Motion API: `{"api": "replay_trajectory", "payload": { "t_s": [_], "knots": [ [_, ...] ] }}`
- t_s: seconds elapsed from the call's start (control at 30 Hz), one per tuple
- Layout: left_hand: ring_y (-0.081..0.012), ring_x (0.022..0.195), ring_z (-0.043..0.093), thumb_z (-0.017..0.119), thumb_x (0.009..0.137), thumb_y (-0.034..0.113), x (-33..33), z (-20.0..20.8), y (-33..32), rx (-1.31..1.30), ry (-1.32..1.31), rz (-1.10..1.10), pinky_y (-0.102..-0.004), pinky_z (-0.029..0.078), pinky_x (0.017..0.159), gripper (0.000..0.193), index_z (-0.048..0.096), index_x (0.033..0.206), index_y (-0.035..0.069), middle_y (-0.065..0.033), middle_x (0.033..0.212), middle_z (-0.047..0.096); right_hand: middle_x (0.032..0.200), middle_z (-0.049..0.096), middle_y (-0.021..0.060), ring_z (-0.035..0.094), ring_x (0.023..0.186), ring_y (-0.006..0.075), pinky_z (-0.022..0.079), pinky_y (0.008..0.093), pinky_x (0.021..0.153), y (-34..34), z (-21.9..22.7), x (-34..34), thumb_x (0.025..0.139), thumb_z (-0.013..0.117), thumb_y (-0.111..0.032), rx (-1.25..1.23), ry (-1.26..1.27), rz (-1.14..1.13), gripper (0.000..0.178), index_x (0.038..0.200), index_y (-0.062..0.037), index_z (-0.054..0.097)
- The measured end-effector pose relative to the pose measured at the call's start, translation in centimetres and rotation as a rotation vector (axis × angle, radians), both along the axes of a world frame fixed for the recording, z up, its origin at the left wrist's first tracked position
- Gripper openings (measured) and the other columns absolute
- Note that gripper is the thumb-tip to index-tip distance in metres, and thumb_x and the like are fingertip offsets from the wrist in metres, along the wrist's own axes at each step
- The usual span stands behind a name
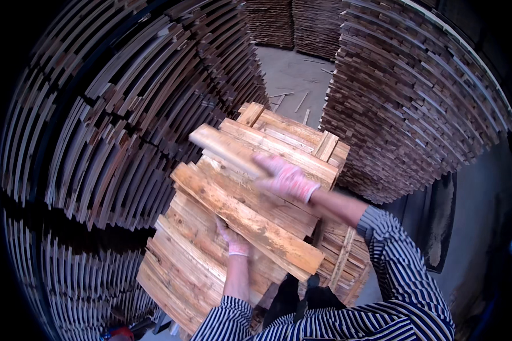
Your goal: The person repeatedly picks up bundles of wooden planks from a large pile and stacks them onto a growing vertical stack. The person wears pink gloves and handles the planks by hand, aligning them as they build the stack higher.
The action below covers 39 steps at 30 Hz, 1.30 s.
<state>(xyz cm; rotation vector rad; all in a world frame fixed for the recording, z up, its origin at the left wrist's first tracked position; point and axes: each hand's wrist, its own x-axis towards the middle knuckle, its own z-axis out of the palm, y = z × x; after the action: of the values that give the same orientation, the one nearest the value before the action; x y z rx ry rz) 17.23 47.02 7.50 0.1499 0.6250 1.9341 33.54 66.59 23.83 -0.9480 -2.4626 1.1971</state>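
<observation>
My right hand (287,177), in a pink and white glove, is blurred by motion over the far part of a stack of pale planks (193,250). It grips the near right end of a short wooden board (224,146), which is also smeared. Closer to me, my left hand (231,238), gloved the same way, holds the near edge of a longer wooden plank (247,219) with dark, rough patches. Its fingertips are partly hidden at that edge. This plank lies slantwise across the stack, its right end toward my body.
Tall stacks of slats rise on the left (119,125) and right (404,96). Loose sticks (301,101) lie on the grey floor (290,71) beyond. Crosspieces (326,146) sit on the pile's far end. More bundled slats (347,256) are beside my legs, and a dark panel (438,227) stands at right.
</observation>
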Motion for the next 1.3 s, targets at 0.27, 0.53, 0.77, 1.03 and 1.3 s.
{"api": "replay_trajectory", "payload": {
  "t_s": [0.27, 0.53, 0.77, 1.03, 1.3],
  "knots": [
    [-0.0332, 0.141, 0.041, 0.056, 0.093, 0.063, 2.5, 0.9, 2.2, -0.172, 0.002, 0.047, -0.0489, 0.032, 0.12, 0.078, 0.049, 0.15, 0.012, -0.0107, 0.155, 0.046, 0.131, 0.058, 0.0161, 0.057, 0.125, 0.0344, 0.048, 0.0423, 0.102, 20.0, -7.8, 1.4, 0.098, 0.056, -0.052, 0.305, -0.301, -0.158, 0.063, 0.154, -0.0243, 0.046],
    [-0.0302, 0.135, 0.049, 0.058, 0.095, 0.058, 2.0, 3.8, 1.6, -0.202, -0.122, 0.048, -0.0486, 0.04, 0.116, 0.069, 0.054, 0.145, 0.011, -0.0112, 0.149, 0.052, 0.15, 0.047, 0.0243, 0.043, 0.139, 0.0457, 0.034, 0.061, 0.112, 6.4, -8.2, -4.3, 0.093, 0.059, -0.055, 0.482, -0.249, -0.097, 0.067, 0.149, -0.0194, 0.05],
    [-0.0316, 0.137, 0.046, 0.063, 0.086, 0.068, 2.2, 1.0, 6.7, -0.194, 0.034, 0.089, -0.0497, 0.035, 0.118, 0.083, 0.052, 0.146, 0.012, -0.0091, 0.149, 0.052, 0.137, 0.056, 0.0232, 0.051, 0.131, 0.0418, 0.04, 0.0615, 0.107, 12.6, -8.1, -1.3, 0.093, 0.065, -0.045, 0.338, -0.417, -0.074, 0.054, 0.145, -0.0378, 0.055],
    [-0.0305, 0.119, 0.06, 0.054, 0.096, 0.065, 2.8, 1.1, 7.0, -0.186, -0.072, 0.068, -0.0462, 0.048, 0.107, 0.071, 0.058, 0.136, 0.007, -0.0131, 0.13, 0.064, 0.135, 0.061, 0.0259, 0.059, 0.127, 0.0437, 0.05, 0.0508, 0.102, 20.5, -12.2, 0.2, 0.08, 0.07, -0.045, 0.127, -0.313, -0.064, 0.08, 0.153, -0.0219, 0.046],
    [-0.0341, 0.144, 0.035, 0.057, 0.088, 0.073, 1.2, 0.9, 5.8, -0.246, 0.107, 0.004, -0.0496, 0.027, 0.123, 0.092, 0.039, 0.156, 0.014, -0.0097, 0.16, 0.039, 0.134, 0.058, 0.0224, 0.054, 0.128, 0.0413, 0.041, 0.0575, 0.104, 20.9, -10.6, -0.5, 0.095, 0.058, -0.048, 0.314, -0.363, -0.24, 0.05, 0.142, -0.0289, 0.057]
  ]
}}
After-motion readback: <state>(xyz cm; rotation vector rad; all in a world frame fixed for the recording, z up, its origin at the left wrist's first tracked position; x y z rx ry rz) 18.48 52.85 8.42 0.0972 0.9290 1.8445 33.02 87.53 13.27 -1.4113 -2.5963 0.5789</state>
